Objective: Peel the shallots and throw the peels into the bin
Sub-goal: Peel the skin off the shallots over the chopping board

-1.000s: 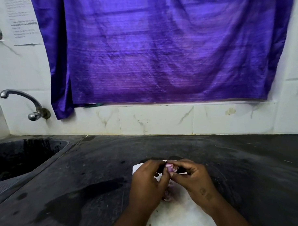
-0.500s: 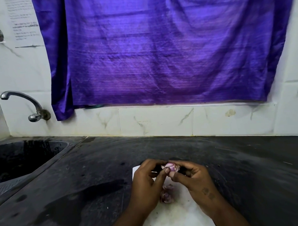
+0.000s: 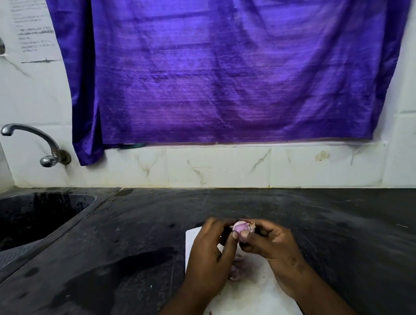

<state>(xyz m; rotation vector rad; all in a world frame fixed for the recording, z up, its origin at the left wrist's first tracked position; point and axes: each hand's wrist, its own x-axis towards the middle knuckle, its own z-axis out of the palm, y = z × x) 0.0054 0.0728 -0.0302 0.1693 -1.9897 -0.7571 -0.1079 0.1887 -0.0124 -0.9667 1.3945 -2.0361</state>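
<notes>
A small pink-purple shallot [image 3: 243, 227] is held above a white cutting board [image 3: 254, 297], pinched between both hands. My left hand [image 3: 210, 256] curls its fingers and thumb round the shallot's left side. My right hand [image 3: 274, 251] pinches its right side, with the thumb pressed on the front. Loose pink peels [image 3: 235, 271] lie on the board below my hands. The bin is not in view.
The dark stone counter [image 3: 334, 223] runs along a white tiled wall under a purple curtain [image 3: 223, 74]. A black sink [image 3: 32, 217] with a metal tap [image 3: 36, 139] sits at the far left. A wet patch [image 3: 116, 273] lies left of the board.
Both hands have stayed together over the board, turning the shallot between the fingers. More of its pink flesh now shows above my thumbs.
</notes>
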